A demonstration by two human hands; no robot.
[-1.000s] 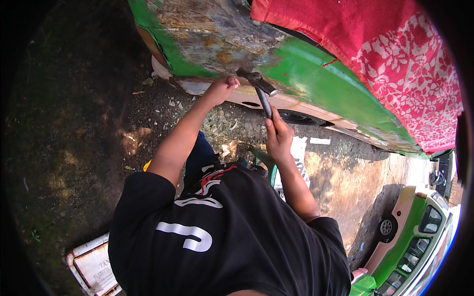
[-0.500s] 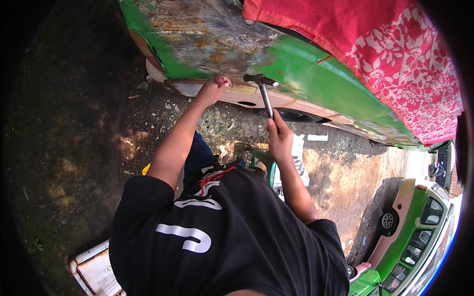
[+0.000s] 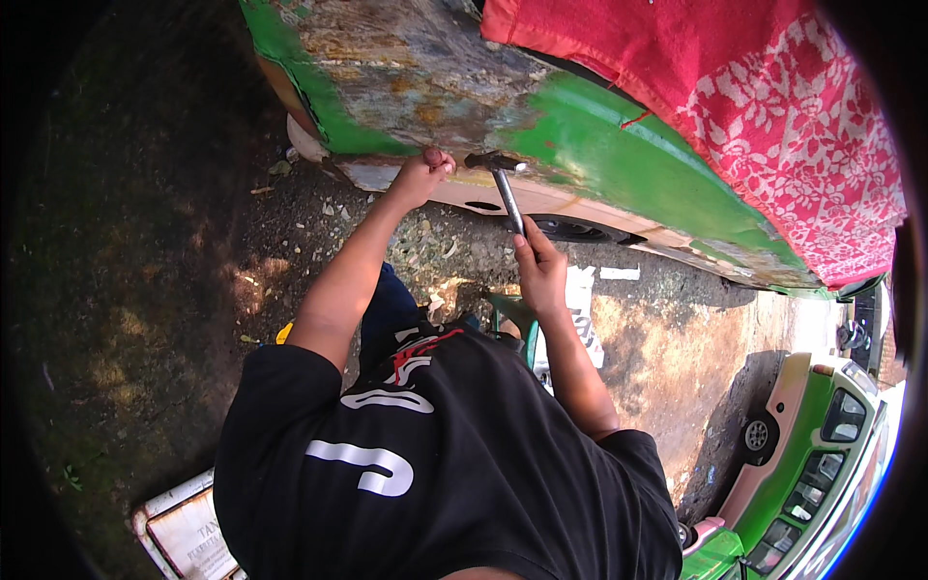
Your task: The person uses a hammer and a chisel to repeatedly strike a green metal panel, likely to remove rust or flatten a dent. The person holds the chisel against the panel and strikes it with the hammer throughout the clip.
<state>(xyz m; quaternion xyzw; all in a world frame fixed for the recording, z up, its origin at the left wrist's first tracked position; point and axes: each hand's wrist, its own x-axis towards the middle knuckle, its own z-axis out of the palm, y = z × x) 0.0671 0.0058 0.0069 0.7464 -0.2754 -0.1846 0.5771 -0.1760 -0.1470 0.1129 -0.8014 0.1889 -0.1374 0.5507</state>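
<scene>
My right hand is wrapped round the metal handle of a hammer. The dark hammer head is just right of my left hand, apart from it, in front of the vehicle's lower side. Close against the green vehicle panel, my left hand is closed in a fist. A small brownish round end shows at its top, but what it belongs to I cannot make out. Around both hands the panel is stripped to bare, rusty, grey-brown metal, with green paint to either side and a pale pink strip below.
A red cloth with white flowers drapes over the vehicle's upper right. Paint chips and rubble litter the ground below. A white framed panel lies at lower left. Another green and pink vehicle stands at lower right. Something green, partly hidden, is beside my legs.
My right hand and the hammer have shifted slightly left, bringing the hammer head closer to my left hand. The left hand stays almost in place, still closed.
</scene>
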